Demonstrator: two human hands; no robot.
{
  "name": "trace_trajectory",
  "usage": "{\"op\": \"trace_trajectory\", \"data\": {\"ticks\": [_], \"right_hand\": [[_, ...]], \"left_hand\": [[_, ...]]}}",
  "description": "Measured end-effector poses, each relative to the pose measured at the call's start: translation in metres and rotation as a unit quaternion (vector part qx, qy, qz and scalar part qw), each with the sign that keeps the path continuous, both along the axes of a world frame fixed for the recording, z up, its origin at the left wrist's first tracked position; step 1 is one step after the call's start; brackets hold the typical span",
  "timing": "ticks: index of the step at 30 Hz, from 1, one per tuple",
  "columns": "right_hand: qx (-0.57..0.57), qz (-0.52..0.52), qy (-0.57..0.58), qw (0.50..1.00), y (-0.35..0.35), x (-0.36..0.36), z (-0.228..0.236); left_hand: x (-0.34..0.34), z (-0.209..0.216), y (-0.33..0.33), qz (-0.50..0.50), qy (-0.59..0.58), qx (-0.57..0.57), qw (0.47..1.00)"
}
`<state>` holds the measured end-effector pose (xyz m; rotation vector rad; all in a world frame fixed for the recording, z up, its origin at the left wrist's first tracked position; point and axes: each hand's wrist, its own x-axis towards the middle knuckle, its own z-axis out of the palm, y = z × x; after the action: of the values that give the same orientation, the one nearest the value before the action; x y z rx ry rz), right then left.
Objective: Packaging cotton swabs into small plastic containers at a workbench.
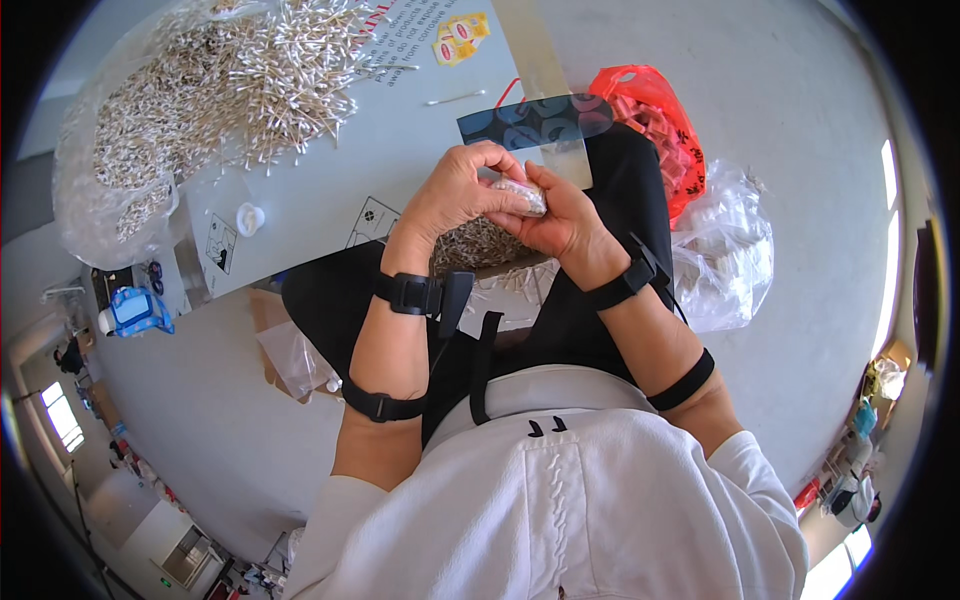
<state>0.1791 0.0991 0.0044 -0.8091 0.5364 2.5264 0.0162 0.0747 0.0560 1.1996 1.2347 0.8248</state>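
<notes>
A small bundle of cotton swabs point(527, 196), white tips showing, sits between my two hands above my lap. My left hand point(468, 192) is closed around its left side, with fingers curled over the top. My right hand point(566, 222) cups it from the right, fingertips meeting those of the left. Whether a thin wrapper covers the bundle, I cannot make out. Right below my hands, a container of many loose cotton swabs point(476, 246) rests on my lap, partly hidden by my wrists. A large heap of cotton swabs point(270, 80) lies on the table to the left.
On the grey table point(300, 205) are a single swab point(456, 98), yellow printed labels point(460, 38) and a white round cap point(250, 218). At right stand a red plastic bag point(690, 160) of reddish packs and a clear plastic bag point(728, 250). A cardboard box point(272, 330) is on the floor.
</notes>
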Motion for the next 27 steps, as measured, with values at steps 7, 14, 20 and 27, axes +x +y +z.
{"op": "trace_trajectory", "data": {"ticks": [7, 14, 20, 27], "right_hand": [[-0.019, -0.021, -0.045, 0.999, 0.003, -0.006, 0.01], [-0.031, -0.032, -0.03, 0.999, 0.009, -0.004, 0.015], [-0.004, -0.027, -0.099, 0.995, 0.007, -0.009, 0.031], [-0.03, -0.061, -0.093, 0.993, 0.011, -0.009, 0.02]], "left_hand": [[0.003, -0.002, 0.008, -0.025, 0.096, 0.017, 0.995], [0.016, -0.001, 0.012, -0.035, 0.184, 0.151, 0.971], [0.011, -0.002, 0.014, -0.05, 0.126, 0.099, 0.986], [0.017, -0.003, 0.016, -0.042, 0.14, 0.128, 0.981]]}}
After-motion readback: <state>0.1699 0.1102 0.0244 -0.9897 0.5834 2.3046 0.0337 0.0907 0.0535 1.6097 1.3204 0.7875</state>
